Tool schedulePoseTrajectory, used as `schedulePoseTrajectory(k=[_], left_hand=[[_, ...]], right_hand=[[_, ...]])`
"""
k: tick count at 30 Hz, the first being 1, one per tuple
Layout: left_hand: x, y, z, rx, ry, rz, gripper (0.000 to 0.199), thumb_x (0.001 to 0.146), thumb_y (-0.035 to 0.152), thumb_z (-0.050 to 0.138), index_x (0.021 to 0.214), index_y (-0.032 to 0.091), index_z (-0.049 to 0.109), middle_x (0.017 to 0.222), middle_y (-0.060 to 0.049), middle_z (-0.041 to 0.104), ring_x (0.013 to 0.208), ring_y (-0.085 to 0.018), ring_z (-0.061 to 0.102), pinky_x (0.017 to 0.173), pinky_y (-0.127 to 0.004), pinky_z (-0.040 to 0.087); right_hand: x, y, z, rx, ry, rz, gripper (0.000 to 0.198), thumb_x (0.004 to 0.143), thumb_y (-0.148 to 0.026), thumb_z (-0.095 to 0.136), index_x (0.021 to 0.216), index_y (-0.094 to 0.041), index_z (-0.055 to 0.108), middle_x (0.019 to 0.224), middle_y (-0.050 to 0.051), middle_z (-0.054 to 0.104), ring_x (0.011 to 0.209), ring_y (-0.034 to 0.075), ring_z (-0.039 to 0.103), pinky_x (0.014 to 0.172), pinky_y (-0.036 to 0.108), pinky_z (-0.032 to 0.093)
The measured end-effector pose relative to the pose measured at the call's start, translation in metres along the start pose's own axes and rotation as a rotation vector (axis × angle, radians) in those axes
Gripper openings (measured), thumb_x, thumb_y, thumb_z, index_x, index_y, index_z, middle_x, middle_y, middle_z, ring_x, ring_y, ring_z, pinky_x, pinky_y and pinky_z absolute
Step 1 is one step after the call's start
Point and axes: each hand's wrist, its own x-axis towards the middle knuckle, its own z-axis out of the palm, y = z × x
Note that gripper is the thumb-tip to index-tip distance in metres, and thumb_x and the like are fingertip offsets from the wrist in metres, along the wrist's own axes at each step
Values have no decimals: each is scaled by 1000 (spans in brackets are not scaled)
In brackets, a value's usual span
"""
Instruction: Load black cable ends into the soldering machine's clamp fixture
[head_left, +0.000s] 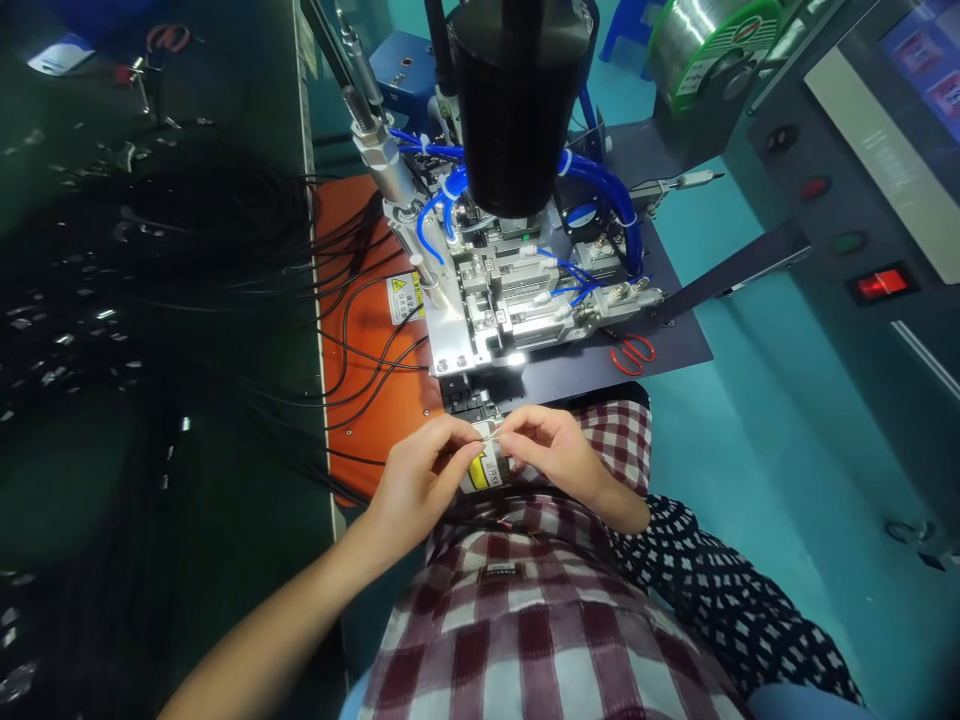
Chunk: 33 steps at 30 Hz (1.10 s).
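Thin stripped wires (491, 435) run between my two hands, just in front of the machine's lower edge. My left hand (427, 470) pinches them from the left with thumb and forefinger. From the right, my right hand (547, 450) pinches the wire ends between its fingertips. Below the fingers is a white and yellow label (487, 470). Other wire ends (506, 522) in dark sheaths lie across my checked apron (517, 620). The metal machine (517, 300) with its blue air tubes stands right beyond my hands.
Black cables (375, 370) cross the orange plate (356, 400) from a heap (202, 230) on the dark table. Red-handled scissors (632, 354) rest at the machine's right. A solder wire spool (709, 45) stands behind. A control box (862, 150) with a lit red switch is at right.
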Motion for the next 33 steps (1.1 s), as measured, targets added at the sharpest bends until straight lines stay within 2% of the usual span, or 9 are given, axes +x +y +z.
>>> schedulePoseTrajectory(k=[6,11,14,18,26,29,33], left_hand=[[2,7,3,25,31,53,7,92,22,55,92,19,61,85,-1,59,76,-12,55,69,-24,43],[3,5,11,7,140,5,12,90,23,58,81,17,61,76,0,59,67,-11,54,62,-23,42],[3,3,13,-74,135,-41,11,90,26,58,84,18,63,76,0,62,66,-11,57,61,-22,45],[3,3,9,-198,111,-99,14,91,28,56,88,19,66,68,2,62,58,-10,56,55,-20,44],[2,4,7,-236,101,-98,15,92,28,55,90,18,66,68,2,63,56,-8,54,52,-19,42],[2,3,8,-248,94,-108,16,92,28,54,88,18,66,68,2,63,56,-8,53,52,-19,41],[0,0,10,-302,78,-150,17,93,30,53,89,17,65,68,1,62,57,-9,53,51,-20,41]], right_hand=[[-3,1,10,-185,126,-149,13,84,-22,63,72,-17,60,70,-1,57,60,10,51,55,23,42],[-8,8,19,-374,203,-271,17,86,-20,60,70,-18,56,68,-1,55,61,11,48,58,25,39],[-6,5,12,-361,174,-215,16,87,-23,61,72,-18,58,69,-1,56,61,11,49,57,25,39],[1,-2,1,-131,143,-80,17,86,-32,64,77,-18,61,66,-2,55,57,10,46,54,24,38],[12,0,8,201,10,51,23,83,-36,67,73,-17,61,62,-4,53,53,8,42,52,22,35],[13,1,9,219,-15,80,24,81,-36,69,71,-16,60,60,-5,51,52,7,41,51,21,35],[9,5,14,82,42,-1,22,80,-37,71,76,-17,63,66,-3,58,52,7,45,49,21,38]])
